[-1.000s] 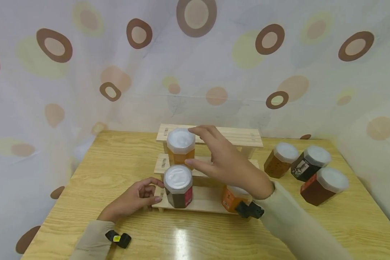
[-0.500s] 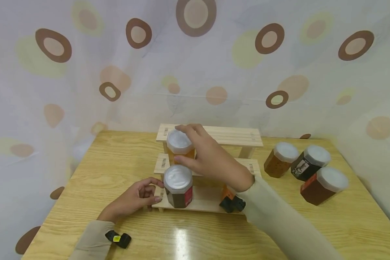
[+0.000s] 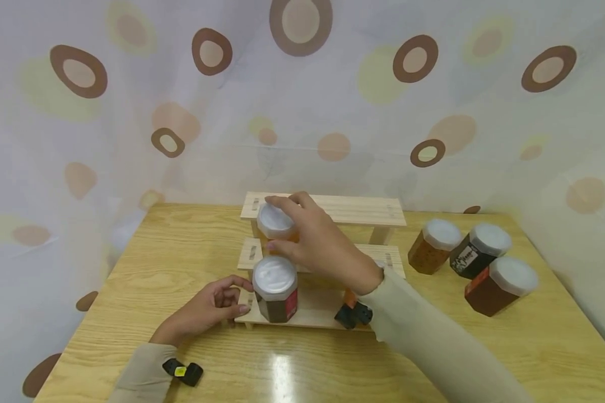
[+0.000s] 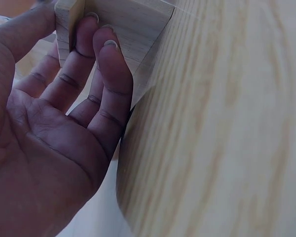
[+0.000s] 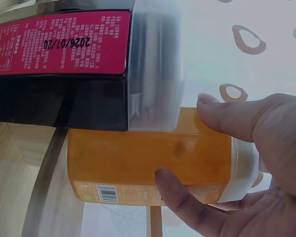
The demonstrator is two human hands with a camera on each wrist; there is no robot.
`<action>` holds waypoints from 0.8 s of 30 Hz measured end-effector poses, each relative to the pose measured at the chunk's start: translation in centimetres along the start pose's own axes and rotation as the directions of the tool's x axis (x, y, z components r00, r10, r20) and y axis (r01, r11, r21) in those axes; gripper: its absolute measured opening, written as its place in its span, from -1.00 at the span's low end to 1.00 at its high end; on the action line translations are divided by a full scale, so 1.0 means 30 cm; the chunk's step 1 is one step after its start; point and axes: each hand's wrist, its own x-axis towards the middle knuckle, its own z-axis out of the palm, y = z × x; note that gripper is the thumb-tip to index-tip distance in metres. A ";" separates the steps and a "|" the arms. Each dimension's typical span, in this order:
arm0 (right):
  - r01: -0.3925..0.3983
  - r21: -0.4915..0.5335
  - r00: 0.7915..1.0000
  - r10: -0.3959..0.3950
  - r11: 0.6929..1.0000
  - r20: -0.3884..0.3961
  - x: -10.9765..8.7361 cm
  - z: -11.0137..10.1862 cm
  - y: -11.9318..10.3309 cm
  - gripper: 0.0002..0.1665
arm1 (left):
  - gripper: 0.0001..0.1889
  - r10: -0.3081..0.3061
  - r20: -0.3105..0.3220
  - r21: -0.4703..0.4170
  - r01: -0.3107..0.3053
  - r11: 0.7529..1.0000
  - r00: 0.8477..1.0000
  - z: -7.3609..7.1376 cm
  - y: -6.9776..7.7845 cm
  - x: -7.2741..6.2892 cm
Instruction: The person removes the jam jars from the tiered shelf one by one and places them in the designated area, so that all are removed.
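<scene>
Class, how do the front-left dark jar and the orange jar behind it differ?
The dark jar is black with a red label; the orange jar is amber. The dark jar sits on the lowest shelf, the orange jar farther back. The right hand grips the orange jar, not the dark jar. Both have whitish lids.

Soft, even light in the head view, white glare on the table (image 3: 282, 369), shine on the front lid (image 3: 274, 275), left wrist view dimmer and bluish, left hand (image 4: 54, 133) shaded, table grain blurred, right wrist view bright, backdrop (image 5: 212, 54) washed out
</scene>
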 end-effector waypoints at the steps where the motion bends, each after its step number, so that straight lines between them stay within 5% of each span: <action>1: 0.001 0.004 1.000 -0.001 1.000 0.001 -0.002 -0.001 0.001 -0.12 | -0.60 -0.001 0.001 0.000 0.001 1.000 1.000 0.001 0.000 0.000; 10: 0.017 0.009 1.000 -0.017 1.000 -0.020 -0.004 -0.023 0.007 -0.14 | -0.59 -0.024 -0.011 -0.016 0.024 1.000 1.000 0.008 0.005 -0.005; 24: 0.158 0.005 0.976 -0.156 0.987 -0.152 -0.017 -0.082 0.019 -0.15 | -0.60 -0.014 -0.002 -0.020 0.014 1.000 1.000 0.004 0.006 -0.001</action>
